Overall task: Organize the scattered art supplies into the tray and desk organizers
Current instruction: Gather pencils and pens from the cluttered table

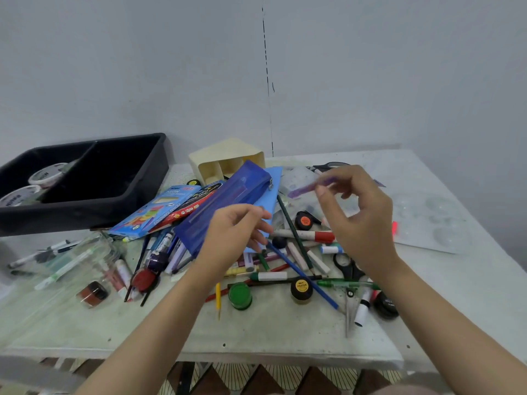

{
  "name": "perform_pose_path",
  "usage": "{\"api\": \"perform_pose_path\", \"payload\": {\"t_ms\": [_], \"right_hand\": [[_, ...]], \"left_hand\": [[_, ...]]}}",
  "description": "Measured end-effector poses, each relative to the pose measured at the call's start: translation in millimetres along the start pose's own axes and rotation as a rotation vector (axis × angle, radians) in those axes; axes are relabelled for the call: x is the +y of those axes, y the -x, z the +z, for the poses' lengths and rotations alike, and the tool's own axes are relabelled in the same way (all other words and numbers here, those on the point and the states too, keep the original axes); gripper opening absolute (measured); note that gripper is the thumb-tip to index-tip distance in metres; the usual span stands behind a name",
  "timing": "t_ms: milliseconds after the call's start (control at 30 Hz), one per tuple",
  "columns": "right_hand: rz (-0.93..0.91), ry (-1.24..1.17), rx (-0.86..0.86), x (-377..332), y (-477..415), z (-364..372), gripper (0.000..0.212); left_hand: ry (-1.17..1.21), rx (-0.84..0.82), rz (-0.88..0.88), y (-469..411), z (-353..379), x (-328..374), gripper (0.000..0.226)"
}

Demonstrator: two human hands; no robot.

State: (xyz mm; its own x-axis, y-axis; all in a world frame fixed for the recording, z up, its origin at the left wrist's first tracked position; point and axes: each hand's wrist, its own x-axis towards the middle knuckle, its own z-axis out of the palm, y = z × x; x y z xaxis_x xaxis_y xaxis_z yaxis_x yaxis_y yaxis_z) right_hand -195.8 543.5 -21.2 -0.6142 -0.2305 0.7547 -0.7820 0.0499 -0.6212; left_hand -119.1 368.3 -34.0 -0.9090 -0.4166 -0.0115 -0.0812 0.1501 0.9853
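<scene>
A heap of pens, brushes and paint pots covers the white table [271, 329], topped by a translucent blue zip pouch [228, 201] that lies aslant over a blue coloured-pencil box [159, 212] and a light blue sheet [274, 189]. Behind the heap a cream plastic desk organizer [228, 158] lies on its side, its openings facing the person. At far left is a black divided plastic tray [159, 172], with white round tubs [47, 173] in its left compartment. The right hand [356, 218] hovers above the heap, thumb and curled fingers pinching a blurred purple pen [306, 189] clear of the clutter. The pen's long axis runs nearly level across the table, its right end slightly higher; its tip is indistinct. The left hand [233, 232] hangs over the pouch's near edge with its fingers curled; whether they grasp anything cannot be told.
</scene>
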Motion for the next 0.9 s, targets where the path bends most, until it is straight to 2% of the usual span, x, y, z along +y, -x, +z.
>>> {"api": "perform_pose_path", "payload": {"t_ms": [67,100,133,200,267,400,467,567,667,800,900], "right_hand": [[-0.104,0.007,-0.060,-5,7,4,0.006],[-0.145,0.025,-0.115,-5,11,7,0.007],[-0.185,0.054,-0.185,-4,15,10,0.008],[-0.229,0.085,-0.340,1,22,16,0.017],[-0.195,0.083,-0.423,8,27,21,0.027],[-0.048,0.188,-0.341,20,37,28,0.032],[0.000,0.311,-0.365,28,39,31,0.028],[0.067,0.568,-0.545,41,37,38,0.018],[0.114,0.668,-0.640,46,38,45,0.025],[0.147,0.655,-0.546,49,33,49,0.019],[0.218,0.468,-0.321,43,29,43,0.012]], "left_hand": [[0.370,-0.231,-0.354,-1,9,7,0.043],[0.574,-0.322,-0.464,0,11,10,0.053],[0.753,-0.366,-0.513,0,14,10,0.057],[0.936,-0.309,-0.509,-2,18,7,0.048],[0.959,-0.160,-0.432,-5,19,3,0.036],[0.989,-0.023,-0.356,-8,4,-6,0.025],[0.965,-0.007,-0.350,-6,-5,-10,0.025],[0.951,-0.030,-0.351,-4,-14,-14,0.027],[0.924,-0.053,-0.363,-1,-14,-17,0.040],[0.928,-0.072,-0.365,0,-13,-20,0.044],[0.976,-0.082,-0.371,-2,-11,-21,0.045]]}}
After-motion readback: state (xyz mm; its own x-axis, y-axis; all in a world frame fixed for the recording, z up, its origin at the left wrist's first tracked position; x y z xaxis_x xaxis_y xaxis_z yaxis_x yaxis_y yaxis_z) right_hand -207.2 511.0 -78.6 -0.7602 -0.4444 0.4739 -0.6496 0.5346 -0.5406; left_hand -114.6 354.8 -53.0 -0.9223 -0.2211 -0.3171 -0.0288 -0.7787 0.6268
